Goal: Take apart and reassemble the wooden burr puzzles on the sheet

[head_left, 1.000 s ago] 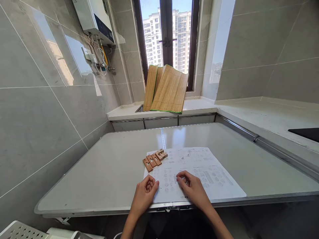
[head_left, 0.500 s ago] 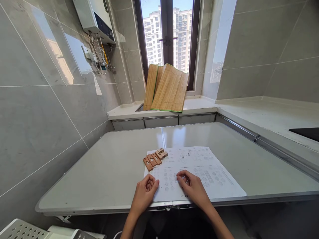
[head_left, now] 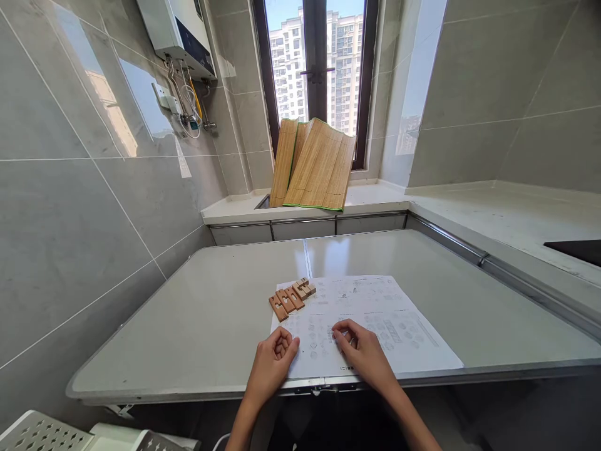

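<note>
My left hand [head_left: 273, 362] rests at the table's near edge, beside the lower left part of a printed paper sheet [head_left: 413, 358]. Its fingers are curled in, and nothing shows inside them. Over the sheet's lower middle lies my right hand [head_left: 365, 352], its fingers bent together with the thumb close to them and no object visible. Several flat brown wooden puzzle pieces with cut-out slots [head_left: 278, 307] lie in a slanting row across the sheet's upper left corner. At the row's far end sit lighter notched wooden blocks [head_left: 304, 289]. Neither hand touches the wooden pieces.
The pale folding table [head_left: 197, 326] has a metal rim and a centre seam. Behind it, a bamboo mat [head_left: 322, 169] leans by the window on a white counter [head_left: 375, 194]. A white perforated rack [head_left: 44, 432] stands low at the left.
</note>
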A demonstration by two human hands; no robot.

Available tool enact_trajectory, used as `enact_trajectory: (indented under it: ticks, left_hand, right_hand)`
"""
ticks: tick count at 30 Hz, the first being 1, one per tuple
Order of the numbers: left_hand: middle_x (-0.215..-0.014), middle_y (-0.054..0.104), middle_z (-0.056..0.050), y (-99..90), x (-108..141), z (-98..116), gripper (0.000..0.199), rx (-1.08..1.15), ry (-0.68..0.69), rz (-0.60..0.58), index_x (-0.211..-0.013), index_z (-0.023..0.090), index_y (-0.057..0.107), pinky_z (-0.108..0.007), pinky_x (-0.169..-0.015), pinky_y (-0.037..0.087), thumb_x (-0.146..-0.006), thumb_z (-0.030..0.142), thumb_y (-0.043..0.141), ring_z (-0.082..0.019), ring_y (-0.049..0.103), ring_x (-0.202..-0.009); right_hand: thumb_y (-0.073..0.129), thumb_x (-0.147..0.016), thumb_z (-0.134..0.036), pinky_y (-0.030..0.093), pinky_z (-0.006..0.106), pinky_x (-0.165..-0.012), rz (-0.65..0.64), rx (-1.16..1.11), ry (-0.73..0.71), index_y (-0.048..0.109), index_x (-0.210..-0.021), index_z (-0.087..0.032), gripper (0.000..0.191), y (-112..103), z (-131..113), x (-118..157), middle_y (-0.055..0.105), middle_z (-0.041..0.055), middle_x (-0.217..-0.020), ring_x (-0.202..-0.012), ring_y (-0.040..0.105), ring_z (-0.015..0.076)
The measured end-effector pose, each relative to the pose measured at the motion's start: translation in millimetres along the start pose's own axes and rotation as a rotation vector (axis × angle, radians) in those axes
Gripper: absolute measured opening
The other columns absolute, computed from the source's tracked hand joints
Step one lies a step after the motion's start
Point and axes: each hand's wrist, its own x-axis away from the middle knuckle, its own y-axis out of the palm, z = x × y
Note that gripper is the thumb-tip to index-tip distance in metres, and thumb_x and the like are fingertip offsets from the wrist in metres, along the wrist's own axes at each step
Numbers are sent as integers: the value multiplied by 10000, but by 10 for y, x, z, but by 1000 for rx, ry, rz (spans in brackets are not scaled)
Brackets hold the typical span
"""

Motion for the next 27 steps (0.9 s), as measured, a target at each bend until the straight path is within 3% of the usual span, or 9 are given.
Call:
enact_trajectory:
  ticks: [27]
  left_hand:
    - [-620, 426, 49, 3, 6, 49, 371, -54, 14, -4, -755, 197, 567, -229, -560, 311, -881, 544, 602, -127, 375, -582]
  right_hand:
    - [548, -915, -506, 405, 284, -573, 5, -15, -1, 724, -930, -218, 338, 0, -20, -2, 650, 22, -703, -615, 539, 191]
